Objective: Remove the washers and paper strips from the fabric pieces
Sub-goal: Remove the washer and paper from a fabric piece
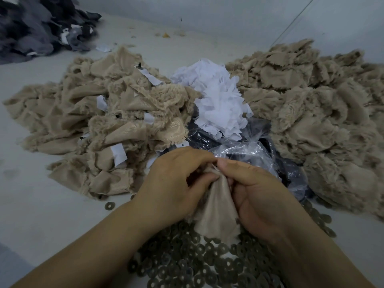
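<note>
A beige furry fabric piece [216,206] hangs between both hands over a heap of dark metal washers [199,260]. My left hand [174,183] grips its top from the left with curled fingers. My right hand [251,190] pinches the same top edge from the right, thumb against fingers. Whatever sits at the pinch point is hidden by the fingers. A pile of beige fabric pieces [104,125] with white paper strips [119,154] still stuck on them lies to the left. A heap of loose white paper strips [218,98] sits behind the hands.
A second beige fabric pile [315,104] without visible strips fills the right side. A crumpled clear plastic bag [247,150] over dark material lies just beyond my hands. Dark grey fabric [37,28] is heaped at the far left. A lone washer [109,205] lies on the grey surface.
</note>
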The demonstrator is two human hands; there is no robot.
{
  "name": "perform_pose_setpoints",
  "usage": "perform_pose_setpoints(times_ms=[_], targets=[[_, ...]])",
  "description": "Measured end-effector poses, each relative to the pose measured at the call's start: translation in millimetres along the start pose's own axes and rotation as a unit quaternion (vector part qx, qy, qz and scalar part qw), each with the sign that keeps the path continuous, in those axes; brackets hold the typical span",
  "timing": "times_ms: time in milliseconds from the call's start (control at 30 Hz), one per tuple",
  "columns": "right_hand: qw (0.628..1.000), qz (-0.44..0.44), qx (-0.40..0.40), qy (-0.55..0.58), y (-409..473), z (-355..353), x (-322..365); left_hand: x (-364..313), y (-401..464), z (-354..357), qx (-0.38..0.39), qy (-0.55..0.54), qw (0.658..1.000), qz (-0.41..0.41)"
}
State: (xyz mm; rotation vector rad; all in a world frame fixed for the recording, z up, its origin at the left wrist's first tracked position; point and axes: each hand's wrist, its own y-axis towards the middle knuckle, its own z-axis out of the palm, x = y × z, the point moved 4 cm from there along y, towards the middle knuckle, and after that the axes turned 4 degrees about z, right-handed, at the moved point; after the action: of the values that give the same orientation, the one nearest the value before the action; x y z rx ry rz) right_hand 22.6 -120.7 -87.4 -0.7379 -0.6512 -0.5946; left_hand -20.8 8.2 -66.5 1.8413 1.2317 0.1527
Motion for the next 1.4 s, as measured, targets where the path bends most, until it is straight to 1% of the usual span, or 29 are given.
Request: perform_pose_setpoints(times_ms=[67, 167, 267, 467, 633, 800, 867, 967, 1100, 1167, 1233, 1300, 1333, 1400], targets=[[1.000, 0.000, -0.002, -0.010, -0.7, 0.8, -0.2, 0.4, -0.6, 2.2, -0.001, 0.007, 1.000, 0.008], [0.999, -0.006, -0.033, -0.008, -0.3, 0.2, -0.9, -0.6, -1.9, 5.7, -0.005, 0.016, 1.000, 0.026], [0.998, -0.028, -0.052, -0.013, 0.4, -2.5, -1.3, -3.2, -2.3, 6.5, -0.018, 0.037, 0.998, 0.052], [0.995, -0.068, -0.068, -0.038, 2.8, -8.0, 0.6, -7.6, -0.3, 13.4, -0.011, 0.086, 0.994, 0.064], [0.977, -0.126, -0.120, -0.126, 2.9, -17.3, 2.8, -11.0, -1.4, 17.6, -0.021, 0.120, 0.989, 0.082], [0.979, -0.122, -0.118, -0.109, 3.4, -15.2, 0.5, -12.1, -5.6, 21.3, -0.032, 0.157, 0.983, 0.090], [0.976, -0.134, -0.122, -0.124, 3.5, -15.9, -0.2, -13.6, -5.4, 21.3, -0.040, 0.166, 0.981, 0.093], [0.945, -0.197, -0.153, -0.213, 1.8, -16.6, 3.4, -14.0, -5.9, 21.6, -0.043, 0.169, 0.980, 0.091], [0.917, -0.255, -0.168, -0.258, -1.3, -14.6, 5.1, -15.9, -5.4, 22.7, -0.041, 0.170, 0.981, 0.087], [0.898, -0.284, -0.173, -0.287, -2.8, -13.3, 6.1, -15.1, -4.8, 23.1, -0.032, 0.161, 0.984, 0.071], [0.871, -0.314, -0.170, -0.336, -3.8, -10.7, 9.8, -10.9, -2.9, 21.5, -0.017, 0.142, 0.989, 0.040], [0.827, -0.343, -0.170, -0.411, -4.2, -8.7, 13.4, -6.3, 0.2, 19.5, 0.002, 0.126, 0.992, 0.020], [0.793, -0.366, -0.174, -0.455, -4.9, -8.6, 16.5, -5.5, 1.5, 19.0, 0.011, 0.121, 0.992, 0.016], [0.707, -0.417, -0.172, -0.544, -7.6, -5.7, 23.6, -6.2, 3.9, 18.7, 0.024, 0.125, 0.992, 0.010]])
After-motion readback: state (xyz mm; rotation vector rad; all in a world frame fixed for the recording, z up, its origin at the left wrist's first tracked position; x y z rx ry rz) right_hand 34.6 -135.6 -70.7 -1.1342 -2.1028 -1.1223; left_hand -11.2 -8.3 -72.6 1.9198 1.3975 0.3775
